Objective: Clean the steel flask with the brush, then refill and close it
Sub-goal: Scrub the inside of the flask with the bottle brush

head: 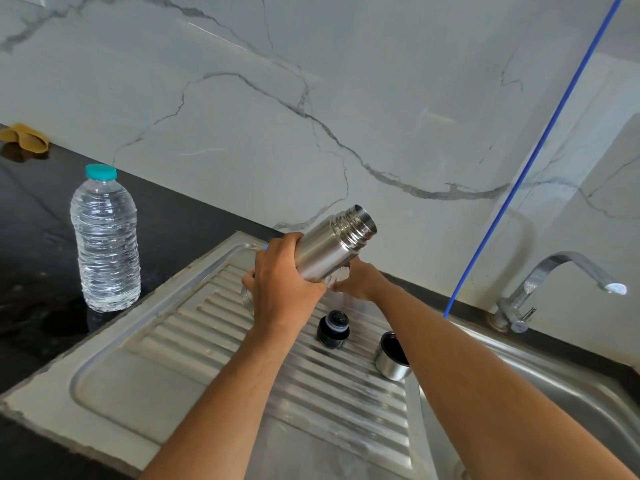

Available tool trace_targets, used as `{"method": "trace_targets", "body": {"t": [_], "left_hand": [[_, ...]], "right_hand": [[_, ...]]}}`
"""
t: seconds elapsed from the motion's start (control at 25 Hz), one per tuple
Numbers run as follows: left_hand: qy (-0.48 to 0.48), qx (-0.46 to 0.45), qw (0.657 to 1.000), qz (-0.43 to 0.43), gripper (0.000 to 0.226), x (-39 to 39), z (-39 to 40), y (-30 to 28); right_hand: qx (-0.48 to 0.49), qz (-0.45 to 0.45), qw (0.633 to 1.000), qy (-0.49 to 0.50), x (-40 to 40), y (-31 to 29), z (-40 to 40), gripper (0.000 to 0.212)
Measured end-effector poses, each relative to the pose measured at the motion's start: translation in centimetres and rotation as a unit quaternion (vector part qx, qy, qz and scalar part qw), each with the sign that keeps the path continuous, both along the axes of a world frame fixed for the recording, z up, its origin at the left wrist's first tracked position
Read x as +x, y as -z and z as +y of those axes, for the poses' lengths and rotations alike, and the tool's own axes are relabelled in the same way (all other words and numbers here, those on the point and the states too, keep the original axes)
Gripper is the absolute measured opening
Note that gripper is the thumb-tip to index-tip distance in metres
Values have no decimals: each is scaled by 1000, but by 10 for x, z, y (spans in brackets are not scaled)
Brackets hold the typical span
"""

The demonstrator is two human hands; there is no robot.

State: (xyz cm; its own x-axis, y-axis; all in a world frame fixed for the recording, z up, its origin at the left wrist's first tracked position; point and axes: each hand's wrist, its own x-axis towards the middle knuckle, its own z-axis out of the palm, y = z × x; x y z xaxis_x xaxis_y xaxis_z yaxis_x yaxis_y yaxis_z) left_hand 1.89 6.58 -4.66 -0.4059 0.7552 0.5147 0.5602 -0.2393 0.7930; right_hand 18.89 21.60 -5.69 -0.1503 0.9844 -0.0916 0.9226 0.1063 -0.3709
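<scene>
Steel flask (pixel 327 249) is open-mouthed and tilted, gripped around its body by the left hand (pixel 282 285) above the drainboard (pixel 145 362). Right hand (pixel 356 280) sits just under it, apparently pinching the white-bristled brush (pixel 341 273); grip partly hidden. Judging by the stopper (pixel 332 329) and cup lid (pixel 393 358) lying off, cleaning is starting: next, brush into the mouth; water bottle (pixel 105 237) still capped.

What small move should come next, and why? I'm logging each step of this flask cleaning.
Probably lift the white-bristled brush to the open mouth of the tilted steel flask. The left hand grips the uncapped flask, while the right hand reaches the bristles just below it; the black stopper and steel cup lid already lie on the ribbed drainboard.
</scene>
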Motion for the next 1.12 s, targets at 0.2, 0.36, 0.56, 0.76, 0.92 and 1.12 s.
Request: {"method": "trace_targets", "body": {"t": [0.2,0.36,0.56,0.76,0.92,1.12], "left_hand": [[1,-5,1000,4,81,1,0,0],[-1,-3,1000,-6,77,1,0,-1],[-6,-10,1000,-1,75,8,-5,-8],[1,25,999,41,64,40,-35,-35],[94,65,991,71,69,78,-61,-62],[295,95,947,81,85,110,-78,-69]], "right_hand": [[5,11,1000,-22,9,2,10,94],[65,150,986,-19,8,-32,-33,76],[-54,412,899,-139,8,-80,-125,56],[33,484,867,-109,2,-100,-187,46],[120,523,843,-39,39,-122,-221,48],[214,530,820,21,114,-138,-255,47]]}}
